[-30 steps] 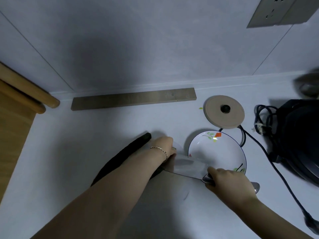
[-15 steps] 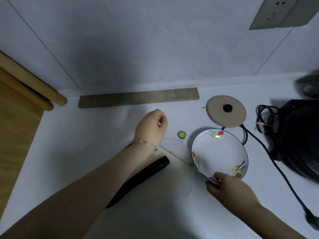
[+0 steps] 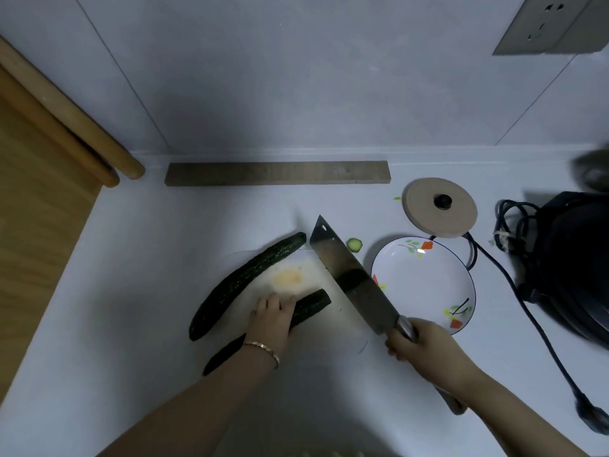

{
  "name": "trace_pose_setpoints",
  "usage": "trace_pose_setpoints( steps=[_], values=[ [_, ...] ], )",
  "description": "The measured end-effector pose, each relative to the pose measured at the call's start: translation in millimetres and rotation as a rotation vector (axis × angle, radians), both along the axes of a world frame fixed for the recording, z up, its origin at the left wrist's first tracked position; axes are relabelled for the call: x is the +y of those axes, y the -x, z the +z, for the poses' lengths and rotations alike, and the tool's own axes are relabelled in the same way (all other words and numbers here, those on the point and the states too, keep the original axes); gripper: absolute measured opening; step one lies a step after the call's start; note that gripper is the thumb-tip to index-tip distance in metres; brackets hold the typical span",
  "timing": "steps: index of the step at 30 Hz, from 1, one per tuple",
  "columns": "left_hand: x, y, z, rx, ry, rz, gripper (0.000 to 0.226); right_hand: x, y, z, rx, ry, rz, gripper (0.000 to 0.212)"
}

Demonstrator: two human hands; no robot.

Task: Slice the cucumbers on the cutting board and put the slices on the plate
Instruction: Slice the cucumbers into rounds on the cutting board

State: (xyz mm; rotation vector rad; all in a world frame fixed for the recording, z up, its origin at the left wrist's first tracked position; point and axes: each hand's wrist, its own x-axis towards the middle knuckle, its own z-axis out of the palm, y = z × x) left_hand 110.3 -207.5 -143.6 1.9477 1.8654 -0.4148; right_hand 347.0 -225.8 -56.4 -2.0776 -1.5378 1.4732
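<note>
Two dark green cucumbers lie on a white cutting board (image 3: 316, 275). The far cucumber (image 3: 244, 285) lies untouched at the board's left edge. My left hand (image 3: 272, 319) grips the near cucumber (image 3: 311, 306), whose cut end points right. My right hand (image 3: 417, 346) holds the handle of a cleaver (image 3: 351, 278), its broad blade raised over the board's right side, just right of the cut end. A white plate (image 3: 425, 282) with flower prints stands right of the board, with nothing on it. One cucumber slice (image 3: 355, 244) lies on the counter beside the plate.
A wooden strip (image 3: 276, 173) lies along the back wall. A round tan kettle base (image 3: 440, 207) sits behind the plate, its black cord (image 3: 514, 291) trailing right and forward. A black appliance (image 3: 580, 258) stands at the right edge. A wooden surface (image 3: 33, 225) borders the left.
My left hand came back from the counter behind the board, where the slice now lies, and took hold of the near cucumber. My right hand lifted the cleaver up over the board.
</note>
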Motion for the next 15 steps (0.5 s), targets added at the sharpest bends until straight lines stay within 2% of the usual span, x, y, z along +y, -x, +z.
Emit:
trace_pose_setpoints(
  steps=[2,6,10,15],
  values=[
    [-4.5,-2.8,2.4,0.022,-0.002,0.023,0.056,-1.5,1.0,1.5,0.041,0.007,-0.007,0.023],
    [-11.6,-2.6,4.8,0.045,-0.053,0.061,0.052,-6.5,4.7,-3.4,-0.037,-0.026,-0.008,0.038],
    [-19.8,-4.1,6.0,-0.020,-0.055,0.036,0.056,-12.8,14.2,-6.1,-0.027,0.004,-0.049,0.054],
    [-24.2,-17.8,4.3,-0.103,-0.013,0.124,0.049,-19.0,25.2,-10.6,-0.103,0.007,0.011,0.056]
  ],
)
